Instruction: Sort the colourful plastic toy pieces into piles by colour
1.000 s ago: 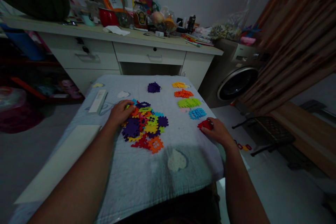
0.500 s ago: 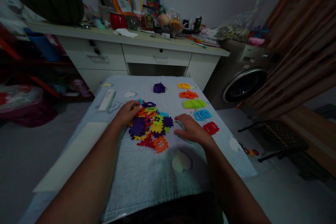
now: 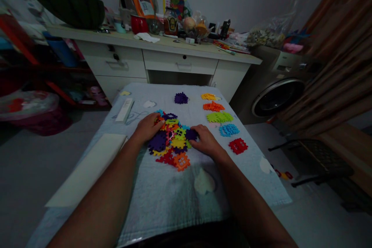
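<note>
Bordering the mixed pile point(image 3: 178, 143) on its right: your right hand point(image 3: 207, 141), thumb and fingers slightly parted around a purple piece point(image 3: 191, 135); whether gripped, you cannot tell. On the pile's left edge: your left hand point(image 3: 147, 128), curled; grip likewise unclear. Right of your right hand: red group point(image 3: 238, 146), apart; blue group point(image 3: 229, 130), farther forward. Cloth point(image 3: 162, 201): one heart-printed stretch from the pile to the edge nearest you; another strip between right hand and red group.

Got a mad mix of purple, yellow, orange and red in the pile point(image 3: 178, 143), plain lime stack point(image 3: 220, 117), whitish hearts point(image 3: 204, 182) on pale blue cloth point(image 3: 165, 197), dark green striped melon point(image 3: 69, 6).
</note>
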The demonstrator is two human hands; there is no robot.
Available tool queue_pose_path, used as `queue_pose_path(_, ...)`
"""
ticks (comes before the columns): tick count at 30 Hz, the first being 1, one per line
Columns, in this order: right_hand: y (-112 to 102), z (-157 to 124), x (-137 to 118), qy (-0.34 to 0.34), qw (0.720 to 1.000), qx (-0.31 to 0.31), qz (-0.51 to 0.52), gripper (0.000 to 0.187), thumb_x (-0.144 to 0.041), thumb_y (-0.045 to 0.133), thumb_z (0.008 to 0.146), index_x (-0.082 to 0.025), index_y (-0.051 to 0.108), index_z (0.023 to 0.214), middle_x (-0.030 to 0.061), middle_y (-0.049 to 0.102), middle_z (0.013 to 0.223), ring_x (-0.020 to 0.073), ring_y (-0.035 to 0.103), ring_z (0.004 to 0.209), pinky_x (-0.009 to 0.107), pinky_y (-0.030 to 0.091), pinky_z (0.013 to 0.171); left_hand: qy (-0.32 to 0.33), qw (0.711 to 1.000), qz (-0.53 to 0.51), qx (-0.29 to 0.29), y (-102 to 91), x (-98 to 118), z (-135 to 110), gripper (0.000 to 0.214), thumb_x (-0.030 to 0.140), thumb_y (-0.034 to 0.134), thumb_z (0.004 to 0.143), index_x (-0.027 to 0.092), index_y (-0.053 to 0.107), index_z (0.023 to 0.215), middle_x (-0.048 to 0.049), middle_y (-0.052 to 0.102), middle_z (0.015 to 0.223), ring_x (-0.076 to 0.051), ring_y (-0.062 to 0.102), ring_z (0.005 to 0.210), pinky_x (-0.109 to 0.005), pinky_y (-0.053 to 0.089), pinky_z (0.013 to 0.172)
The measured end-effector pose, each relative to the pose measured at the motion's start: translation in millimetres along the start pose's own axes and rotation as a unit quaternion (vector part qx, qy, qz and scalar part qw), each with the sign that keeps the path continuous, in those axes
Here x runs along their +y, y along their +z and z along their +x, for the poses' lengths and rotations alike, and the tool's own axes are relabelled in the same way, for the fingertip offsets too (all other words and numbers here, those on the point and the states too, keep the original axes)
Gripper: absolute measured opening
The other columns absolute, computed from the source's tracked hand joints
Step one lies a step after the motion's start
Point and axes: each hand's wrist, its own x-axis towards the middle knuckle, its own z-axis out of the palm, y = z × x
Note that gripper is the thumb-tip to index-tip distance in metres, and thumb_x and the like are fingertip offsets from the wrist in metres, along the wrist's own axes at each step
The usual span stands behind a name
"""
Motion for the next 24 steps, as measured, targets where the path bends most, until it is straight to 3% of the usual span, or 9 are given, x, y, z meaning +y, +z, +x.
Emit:
queue_pose_path(5,3,-1,2,0.019,0.998,0.049,0.020,0.044,-0.030,0.066,0.079,-0.013,0.061,0.119,0.0117,0.064,0.109,0.0232,0.057,0.100,0.037,0.044,0.094,-0.007,1.000,0.004,0.009,-2.6,6,-4,0.058,0.055,0.035,0.090,0.014,0.058,0.123,-0.0149,0.061,0.126,-0.030,0.054,0.120,-0.042,0.041,0.104)
queue_pose_path(11,6,0,1,0.049,0.992,0.099,0.064,0.040,-0.033,0.062,0.082,-0.013,0.062,0.117,0.0124,0.065,0.108,0.0233,0.059,0.100,0.038,0.047,0.092,-0.006,0.997,0.033,0.066,-21.2,21,-6,0.051,0.053,0.036,0.092,0.018,0.059,0.121,-0.0125,0.059,0.129,-0.030,0.050,0.125,-0.044,0.037,0.108)
queue_pose_path(16,8,1,0,0.068,0.986,0.120,0.099,0.035,-0.033,0.062,0.081,-0.017,0.064,0.112,0.0087,0.067,0.100,0.0202,0.060,0.088,0.035,0.049,0.084,0.004,0.999,0.042,0.010,-33.8,35,-7,0.055,0.059,0.047,0.086,0.021,0.059,0.123,-0.0108,0.061,0.127,-0.033,0.051,0.124,-0.048,0.038,0.106)
queue_pose_path(19,9,1,1,0.086,0.981,0.130,0.118,0.036,-0.036,0.062,0.081,-0.017,0.064,0.111,0.0075,0.067,0.096,0.0185,0.060,0.081,0.033,0.049,0.079,-0.003,0.998,0.054,-0.020,-33.3,40,-18,0.074,0.068,0.061,0.073,0.026,0.053,0.133,-0.0112,0.055,0.137,-0.037,0.044,0.131,-0.052,0.035,0.108)
queue_pose_path(22,8,2,1,0.101,0.979,0.130,0.118,0.038,-0.040,0.063,0.081,-0.016,0.064,0.111,0.0071,0.067,0.094,0.0180,0.059,0.076,0.032,0.048,0.074,-0.011,0.998,0.050,-0.046,-26.6,46,-40,0.103,0.076,0.070,0.056,0.028,0.044,0.143,-0.0139,0.039,0.152,-0.044,0.030,0.140,-0.058,0.029,0.111)
queue_pose_path(24,8,2,1,0.111,0.979,0.130,0.113,0.039,-0.042,0.063,0.081,-0.016,0.065,0.109,0.0068,0.067,0.093,0.0178,0.058,0.074,0.032,0.047,0.072,0.015,0.998,0.035,-0.046,-19.1,53,-58,0.117,0.078,0.072,0.048,0.030,0.037,0.148,-0.0135,0.031,0.156,-0.046,0.020,0.145,-0.060,0.026,0.113)
